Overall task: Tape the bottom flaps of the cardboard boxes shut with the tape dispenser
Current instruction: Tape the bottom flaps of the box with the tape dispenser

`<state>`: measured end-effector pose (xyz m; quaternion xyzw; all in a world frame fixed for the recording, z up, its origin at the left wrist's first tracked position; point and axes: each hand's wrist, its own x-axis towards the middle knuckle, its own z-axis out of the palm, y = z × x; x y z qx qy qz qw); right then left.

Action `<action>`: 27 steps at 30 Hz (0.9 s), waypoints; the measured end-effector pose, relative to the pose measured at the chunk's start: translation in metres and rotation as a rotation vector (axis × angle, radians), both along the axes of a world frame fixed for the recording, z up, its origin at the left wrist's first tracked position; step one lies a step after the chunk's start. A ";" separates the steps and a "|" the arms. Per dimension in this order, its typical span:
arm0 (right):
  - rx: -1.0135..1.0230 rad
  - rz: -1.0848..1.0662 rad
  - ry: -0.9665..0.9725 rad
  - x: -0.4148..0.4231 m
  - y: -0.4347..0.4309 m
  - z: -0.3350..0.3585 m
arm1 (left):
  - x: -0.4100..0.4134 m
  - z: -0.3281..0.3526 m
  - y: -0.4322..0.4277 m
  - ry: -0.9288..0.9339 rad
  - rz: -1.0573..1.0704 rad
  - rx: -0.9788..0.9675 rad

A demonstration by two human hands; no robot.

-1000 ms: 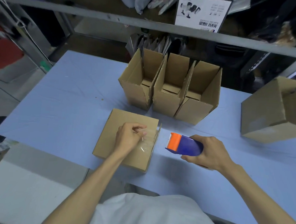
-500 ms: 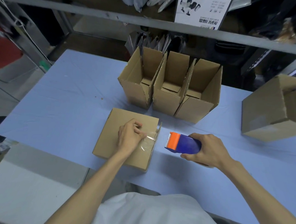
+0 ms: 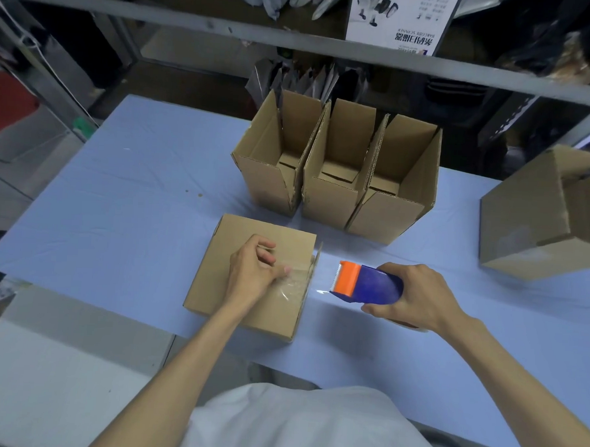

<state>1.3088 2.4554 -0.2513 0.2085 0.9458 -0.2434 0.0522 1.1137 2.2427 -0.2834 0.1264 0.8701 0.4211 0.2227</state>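
An upturned cardboard box [image 3: 222, 281] sits near the table's [image 3: 134, 198] near edge; the left hand [image 3: 253, 272] rests on its bottom face with fingers curled in and a fingertip on a strip of clear tape [image 3: 295, 286] at the box's right edge; whether it pinches or only presses the tape cannot be told. Just right of the box, the right hand [image 3: 416, 298] is wrapped firmly round the blue tape dispenser [image 3: 369, 283], its orange end facing the box. Three open boxes [image 3: 328, 204] stand touching in a row nearer the far edge; a larger box [image 3: 526, 218] sits at the right edge.
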 end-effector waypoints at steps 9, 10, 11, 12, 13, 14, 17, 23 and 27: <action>0.063 0.056 -0.062 -0.008 0.003 -0.008 | 0.000 -0.005 -0.001 0.208 -0.138 -0.131; 0.062 0.061 -0.063 -0.009 0.003 -0.010 | -0.001 -0.005 -0.003 0.228 -0.154 -0.150; 0.062 0.064 -0.062 -0.010 0.003 -0.011 | -0.001 -0.004 -0.004 0.236 -0.157 -0.159; 0.065 0.066 -0.063 -0.011 0.004 -0.012 | 0.000 -0.004 -0.005 0.239 -0.149 -0.156; 0.073 0.071 -0.069 -0.013 0.004 -0.013 | 0.001 -0.004 -0.005 0.249 -0.141 -0.141; 0.086 0.080 -0.078 -0.014 0.005 -0.013 | 0.004 -0.004 -0.004 0.274 -0.147 -0.112; 0.130 0.124 -0.107 -0.020 0.004 -0.015 | 0.015 -0.005 -0.002 0.333 -0.305 0.011; 0.153 0.161 -0.219 -0.038 -0.006 -0.016 | 0.017 -0.013 -0.002 0.221 -0.462 0.023; 0.214 0.137 -0.281 -0.061 -0.022 -0.009 | 0.017 -0.016 0.002 0.229 -0.439 0.000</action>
